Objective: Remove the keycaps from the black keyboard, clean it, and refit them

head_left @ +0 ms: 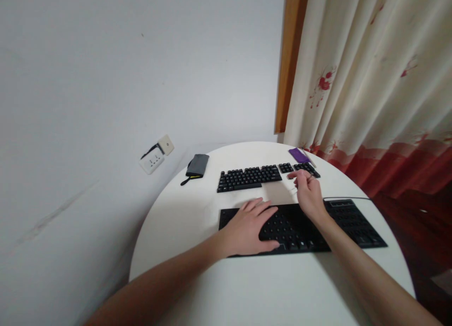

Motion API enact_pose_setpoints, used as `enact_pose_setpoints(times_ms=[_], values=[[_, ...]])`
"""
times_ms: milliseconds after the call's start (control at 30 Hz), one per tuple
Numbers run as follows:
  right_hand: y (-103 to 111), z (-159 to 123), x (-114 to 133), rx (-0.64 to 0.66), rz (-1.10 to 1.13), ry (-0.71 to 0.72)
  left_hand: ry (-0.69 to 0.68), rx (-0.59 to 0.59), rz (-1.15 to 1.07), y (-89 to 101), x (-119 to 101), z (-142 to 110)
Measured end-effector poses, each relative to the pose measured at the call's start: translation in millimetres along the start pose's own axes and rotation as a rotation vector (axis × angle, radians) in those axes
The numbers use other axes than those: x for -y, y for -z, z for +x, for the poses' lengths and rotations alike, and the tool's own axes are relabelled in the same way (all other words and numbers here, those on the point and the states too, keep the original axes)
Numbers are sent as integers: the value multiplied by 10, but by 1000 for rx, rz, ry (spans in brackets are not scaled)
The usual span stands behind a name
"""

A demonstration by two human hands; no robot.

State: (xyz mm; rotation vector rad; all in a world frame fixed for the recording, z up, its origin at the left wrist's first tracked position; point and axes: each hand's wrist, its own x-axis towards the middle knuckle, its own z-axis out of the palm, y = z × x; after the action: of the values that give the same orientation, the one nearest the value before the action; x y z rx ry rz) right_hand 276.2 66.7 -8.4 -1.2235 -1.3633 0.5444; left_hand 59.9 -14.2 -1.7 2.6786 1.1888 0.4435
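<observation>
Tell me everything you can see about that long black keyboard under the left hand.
The keyboard, plastic by its look, lies flat on the white table in front of the person. Small stubs, not full keys, dot much of its surface. The left hand rests on its left part, fingers spread; the right forearm crosses over it, whether touching I cannot tell. A dark cable lies behind its right end.
</observation>
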Motion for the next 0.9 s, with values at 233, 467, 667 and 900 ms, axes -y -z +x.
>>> enact_pose_setpoints(times_ms=[233, 467, 667, 900], values=[[100, 35, 77, 56, -97, -26, 2, 132, 69, -64, 29, -32], [77, 46, 15, 130, -70, -117, 47, 175, 121, -22, -20, -45], [68, 47, 33, 194, -37, -138, 65, 298, 164, 108, 120, -126], [63, 25, 92, 225, -36, -145, 38, 294, 79, 181, 283, -167]])
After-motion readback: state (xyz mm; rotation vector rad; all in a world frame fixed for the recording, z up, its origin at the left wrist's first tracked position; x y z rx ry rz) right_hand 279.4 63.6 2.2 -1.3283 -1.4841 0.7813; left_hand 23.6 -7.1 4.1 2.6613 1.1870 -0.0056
